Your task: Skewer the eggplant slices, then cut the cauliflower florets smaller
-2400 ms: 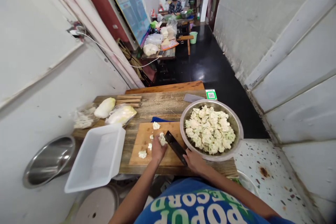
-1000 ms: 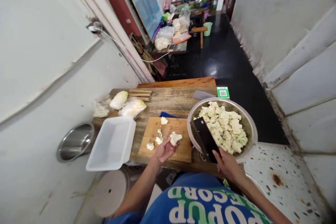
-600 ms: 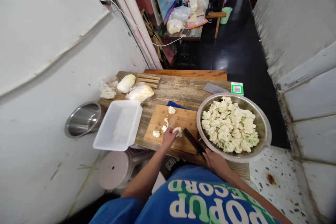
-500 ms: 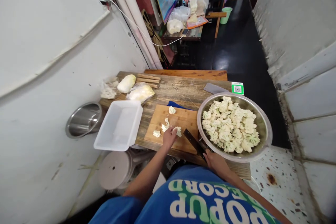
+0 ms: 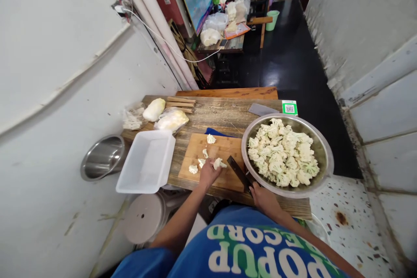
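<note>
My left hand (image 5: 208, 175) is over the wooden cutting board (image 5: 230, 144), its fingers closed on a cauliflower floret (image 5: 219, 163). Several smaller cauliflower pieces (image 5: 193, 169) lie on the board near those fingers, and one floret (image 5: 211, 139) sits farther back. In my right hand (image 5: 263, 199) is the handle of a dark-bladed knife (image 5: 239, 172). Its blade slants over the board's right side, apart from the held floret. A large metal bowl (image 5: 327, 156) heaped with cauliflower florets (image 5: 283, 152) stands right of the board.
Left of the board is a white plastic tub (image 5: 146, 163), with a metal pot (image 5: 103, 158) beyond it. Wrapped cabbage (image 5: 171, 119) and wooden sticks (image 5: 180, 104) lie at the back left. A cleaver blade (image 5: 261, 109) and a QR-code card (image 5: 289, 107) are behind the bowl.
My left hand has drawn slightly back, and the floret in its fingers now shows more fully. The knife stays in my right hand at nearly the same place. The whole view has shifted a little.
</note>
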`<state>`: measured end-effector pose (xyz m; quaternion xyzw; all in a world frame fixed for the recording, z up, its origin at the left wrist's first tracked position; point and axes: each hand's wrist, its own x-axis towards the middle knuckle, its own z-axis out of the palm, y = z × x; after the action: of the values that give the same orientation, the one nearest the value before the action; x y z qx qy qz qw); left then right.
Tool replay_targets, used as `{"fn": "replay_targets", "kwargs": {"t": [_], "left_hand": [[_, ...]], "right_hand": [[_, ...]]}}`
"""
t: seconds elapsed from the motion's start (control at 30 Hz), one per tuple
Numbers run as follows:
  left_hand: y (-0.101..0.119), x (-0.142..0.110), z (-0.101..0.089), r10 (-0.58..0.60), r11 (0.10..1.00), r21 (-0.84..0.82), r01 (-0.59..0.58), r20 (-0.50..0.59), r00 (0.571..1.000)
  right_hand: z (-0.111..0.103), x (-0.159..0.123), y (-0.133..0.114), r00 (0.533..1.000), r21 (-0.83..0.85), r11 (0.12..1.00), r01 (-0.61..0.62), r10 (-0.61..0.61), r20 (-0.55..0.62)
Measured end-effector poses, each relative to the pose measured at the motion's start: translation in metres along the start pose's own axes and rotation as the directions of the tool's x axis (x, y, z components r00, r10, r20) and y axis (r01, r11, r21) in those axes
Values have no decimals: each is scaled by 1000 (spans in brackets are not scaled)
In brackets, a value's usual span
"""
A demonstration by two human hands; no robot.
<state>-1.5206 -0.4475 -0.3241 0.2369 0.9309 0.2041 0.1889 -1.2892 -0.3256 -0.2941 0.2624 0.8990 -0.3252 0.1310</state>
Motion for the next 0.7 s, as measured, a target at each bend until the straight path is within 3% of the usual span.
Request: {"fn": "replay_targets", "kwargs": {"t": [0.1, 0.23, 0.4, 0.7], "left_hand": [[3, -4, 4, 42, 998, 47, -45, 59, 997], [-1, -7, 10, 122, 990, 64, -124, 28, 992], [-3, -8, 12, 115, 993, 3, -116, 55, 992], [13, -17, 8, 80, 995, 57, -82, 35, 996]], "right_hand": [[-3, 6, -9, 1000, -1, 1000, -19, 19, 15], [-4, 14, -17, 996, -2, 997, -80, 81, 36], [-3, 16, -19, 998, -8, 999, -42, 42, 46], [-5, 15, -27, 998, -55, 998, 8, -5, 65]]}}
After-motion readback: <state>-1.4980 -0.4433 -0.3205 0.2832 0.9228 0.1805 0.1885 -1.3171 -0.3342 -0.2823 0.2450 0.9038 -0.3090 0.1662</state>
